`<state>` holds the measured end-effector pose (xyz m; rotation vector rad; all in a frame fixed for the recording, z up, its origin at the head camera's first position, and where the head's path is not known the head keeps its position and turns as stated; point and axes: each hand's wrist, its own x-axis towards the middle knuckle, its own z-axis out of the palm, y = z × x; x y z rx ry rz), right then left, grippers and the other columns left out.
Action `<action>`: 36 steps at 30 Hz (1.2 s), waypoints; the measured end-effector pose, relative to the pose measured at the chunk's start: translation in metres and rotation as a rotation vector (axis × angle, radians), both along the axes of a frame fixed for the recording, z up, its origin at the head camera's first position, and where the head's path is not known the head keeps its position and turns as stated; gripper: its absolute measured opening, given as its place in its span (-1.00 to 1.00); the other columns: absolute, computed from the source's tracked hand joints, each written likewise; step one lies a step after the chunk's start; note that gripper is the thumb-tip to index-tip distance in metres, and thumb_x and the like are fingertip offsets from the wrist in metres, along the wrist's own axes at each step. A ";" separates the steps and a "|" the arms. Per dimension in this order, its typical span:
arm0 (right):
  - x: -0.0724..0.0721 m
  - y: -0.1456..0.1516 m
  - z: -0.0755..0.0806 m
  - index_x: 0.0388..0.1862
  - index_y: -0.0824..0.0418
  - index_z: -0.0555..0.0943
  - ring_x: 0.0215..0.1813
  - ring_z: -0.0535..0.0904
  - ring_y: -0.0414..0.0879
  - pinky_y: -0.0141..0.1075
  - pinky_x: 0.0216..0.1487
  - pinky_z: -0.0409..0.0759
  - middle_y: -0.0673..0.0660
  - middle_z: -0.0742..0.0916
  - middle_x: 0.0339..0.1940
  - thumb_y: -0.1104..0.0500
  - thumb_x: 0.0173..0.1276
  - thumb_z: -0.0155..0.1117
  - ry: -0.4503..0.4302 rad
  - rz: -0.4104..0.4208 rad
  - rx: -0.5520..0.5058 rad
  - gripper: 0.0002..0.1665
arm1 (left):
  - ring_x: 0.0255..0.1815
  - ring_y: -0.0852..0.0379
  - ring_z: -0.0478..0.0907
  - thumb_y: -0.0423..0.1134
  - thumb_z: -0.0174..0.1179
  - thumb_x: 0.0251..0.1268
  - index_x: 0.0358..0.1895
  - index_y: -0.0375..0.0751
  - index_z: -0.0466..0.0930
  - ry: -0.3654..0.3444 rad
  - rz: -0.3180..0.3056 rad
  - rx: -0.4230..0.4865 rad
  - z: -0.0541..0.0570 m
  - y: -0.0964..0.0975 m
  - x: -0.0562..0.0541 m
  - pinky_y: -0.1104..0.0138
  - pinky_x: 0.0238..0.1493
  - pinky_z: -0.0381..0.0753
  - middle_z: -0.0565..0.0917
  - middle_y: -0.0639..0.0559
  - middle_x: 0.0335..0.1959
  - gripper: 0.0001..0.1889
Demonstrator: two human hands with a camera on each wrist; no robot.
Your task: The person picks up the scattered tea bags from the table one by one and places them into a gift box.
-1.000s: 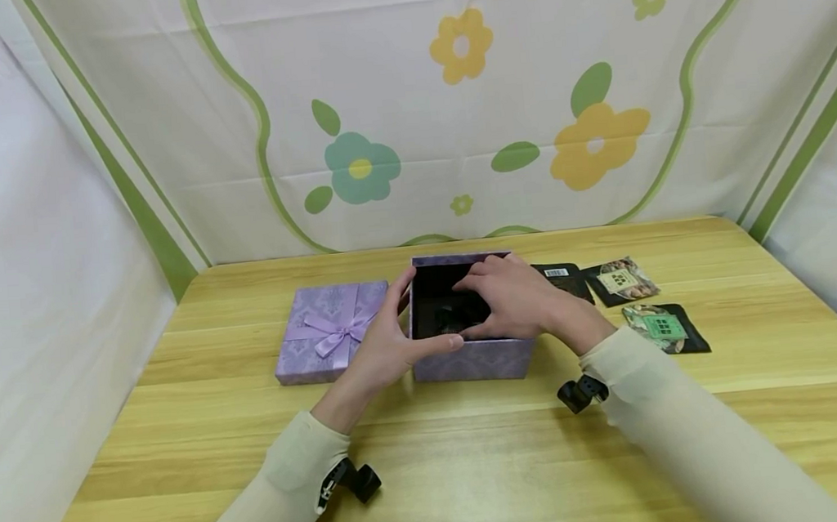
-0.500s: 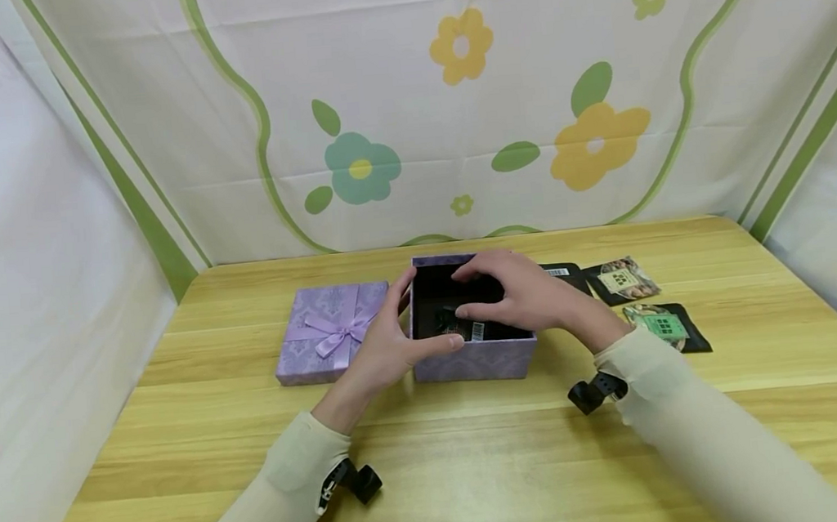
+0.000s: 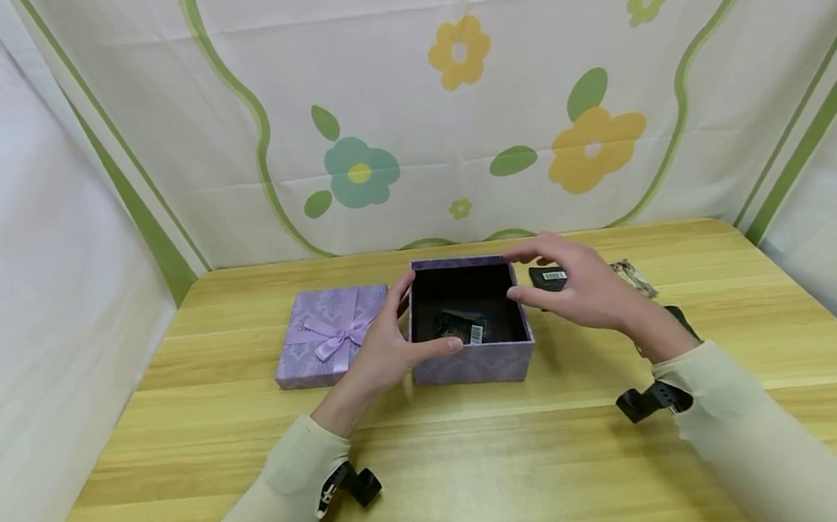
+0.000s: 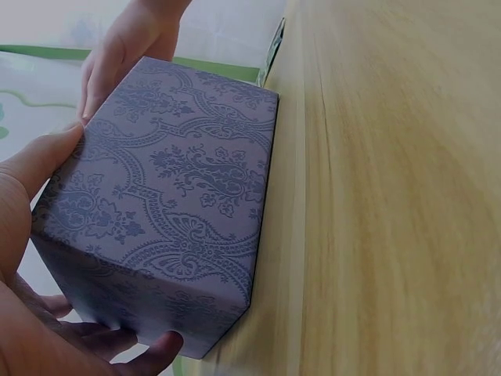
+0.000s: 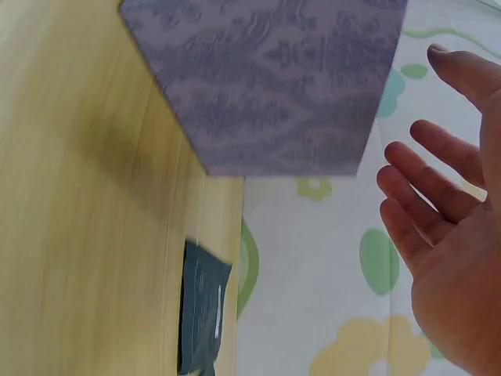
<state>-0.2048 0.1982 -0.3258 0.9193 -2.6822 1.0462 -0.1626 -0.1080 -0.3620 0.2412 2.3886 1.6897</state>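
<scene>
A purple patterned gift box (image 3: 471,365) stands uncovered on the table, its inside black. My left hand (image 3: 381,350) grips its left side, thumb along the front rim; in the left wrist view the fingers (image 4: 160,352) press on the box's side wall. On the box floor lies a small black packet (image 3: 461,328) with a white barcode. Just past the right rim is my right hand (image 3: 590,288), thumb and fingers spread with nothing between them. The right wrist view shows its palm (image 5: 462,290) beside the box wall.
A matching purple lid (image 3: 301,362) with a ribbon bow sits left of the box. To the right lie a black packet (image 3: 548,275) with a barcode, a patterned packet (image 3: 635,277), and another packet (image 3: 677,318) partly hidden by the right wrist. A flowered cloth (image 3: 423,129) hangs behind.
My right hand has come up out of the box and moved right, past the rim. The packet inside the box is now uncovered to view. The left hand keeps its hold.
</scene>
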 end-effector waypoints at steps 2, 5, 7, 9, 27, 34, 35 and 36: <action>0.003 0.007 -0.001 0.37 0.07 0.64 0.34 0.61 0.05 0.06 0.35 0.56 0.06 0.71 0.30 0.00 0.47 0.47 -0.002 -0.023 0.004 -0.46 | 0.81 -0.05 -0.08 0.05 0.66 0.08 0.74 0.44 -0.14 0.000 -0.001 -0.002 0.000 0.000 0.001 -0.22 0.68 0.18 -0.04 0.25 0.78 0.28; 0.008 0.016 -0.002 0.36 -0.02 0.65 0.34 0.63 0.04 -0.08 0.33 0.56 -0.01 0.72 0.30 -0.01 0.45 0.50 -0.011 -0.073 0.012 -0.47 | 0.82 -0.04 -0.08 0.06 0.66 0.08 0.73 0.45 -0.14 -0.001 -0.001 -0.001 0.000 -0.001 0.001 -0.23 0.68 0.17 -0.04 0.27 0.77 0.27; 0.011 0.023 -0.003 0.35 -0.06 0.65 0.33 0.63 0.03 -0.24 0.31 0.54 -0.04 0.72 0.30 0.00 0.44 0.51 -0.015 -0.097 0.009 -0.47 | 0.82 -0.04 -0.08 0.06 0.65 0.09 0.73 0.46 -0.13 -0.002 -0.001 0.000 0.000 -0.001 0.001 -0.23 0.68 0.17 -0.04 0.27 0.77 0.27; 0.015 0.030 -0.005 0.35 -0.08 0.65 0.32 0.64 0.00 -0.40 0.28 0.51 -0.06 0.72 0.29 0.02 0.43 0.52 -0.019 -0.114 0.004 -0.47 | 0.82 -0.04 -0.08 0.06 0.65 0.09 0.73 0.46 -0.13 -0.002 0.000 0.003 0.000 -0.001 0.001 -0.23 0.68 0.17 -0.04 0.28 0.77 0.27; 0.039 0.094 -0.018 0.42 -0.06 0.60 0.18 0.46 -0.59 -0.66 0.10 0.43 0.07 0.70 0.34 0.09 0.50 0.45 -0.036 -0.210 0.026 -0.46 | 0.81 -0.04 -0.07 0.03 0.65 0.09 0.74 0.44 -0.12 -0.006 0.005 0.003 0.001 0.001 0.001 -0.21 0.67 0.20 -0.01 0.25 0.77 0.26; 0.045 0.108 -0.022 0.40 -0.12 0.62 0.16 0.49 -0.57 -0.71 0.12 0.36 -0.12 0.69 0.29 0.10 0.50 0.44 -0.036 -0.260 0.010 -0.47 | 0.81 -0.03 -0.07 0.03 0.66 0.09 0.74 0.44 -0.12 -0.005 0.001 0.008 0.000 0.001 0.001 -0.21 0.68 0.19 -0.01 0.27 0.77 0.26; 0.045 0.111 -0.023 0.40 -0.15 0.62 0.16 0.49 -0.55 -0.72 0.13 0.35 -0.13 0.69 0.29 0.09 0.49 0.45 -0.040 -0.272 0.010 -0.47 | 0.81 -0.04 -0.08 0.03 0.65 0.10 0.74 0.44 -0.12 -0.005 -0.002 0.008 0.000 0.001 0.001 -0.21 0.67 0.19 -0.02 0.27 0.77 0.26; 0.046 0.114 -0.024 0.40 -0.15 0.62 0.16 0.48 -0.55 -0.72 0.13 0.33 -0.14 0.68 0.30 0.09 0.49 0.46 -0.044 -0.278 0.010 -0.47 | 0.81 -0.04 -0.08 0.03 0.65 0.10 0.74 0.44 -0.13 -0.004 -0.003 0.008 0.000 0.001 0.001 -0.22 0.67 0.19 -0.02 0.26 0.77 0.26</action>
